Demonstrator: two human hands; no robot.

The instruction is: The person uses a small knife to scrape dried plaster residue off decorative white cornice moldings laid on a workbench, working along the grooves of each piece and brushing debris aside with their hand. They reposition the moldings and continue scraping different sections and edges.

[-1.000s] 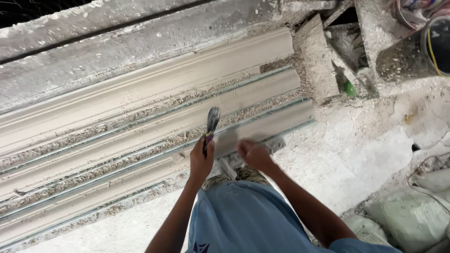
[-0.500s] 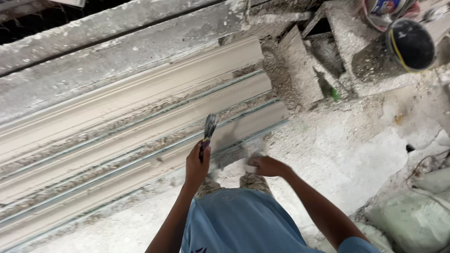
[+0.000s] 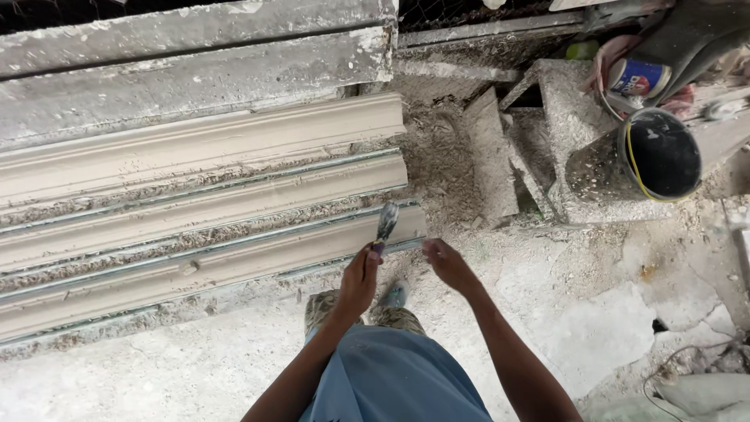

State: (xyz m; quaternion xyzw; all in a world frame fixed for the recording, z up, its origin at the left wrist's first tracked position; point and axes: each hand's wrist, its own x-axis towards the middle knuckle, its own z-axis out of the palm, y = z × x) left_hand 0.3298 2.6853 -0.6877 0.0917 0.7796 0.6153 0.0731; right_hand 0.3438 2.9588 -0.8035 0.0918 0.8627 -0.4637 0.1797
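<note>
Plaster mouldings (image 3: pixel 203 203), black bucket (image 3: pixel 648 156) beyond hands.

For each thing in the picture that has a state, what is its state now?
left hand: closed around the brush handle.
brush: held upright, bristles over the nearest moulding's end.
right hand: empty, fingers loosely curled, beside that end.
nearest moulding: lying flat, smooth, crumbs alongside.
black bucket: tipped sideways, mouth showing.
</note>
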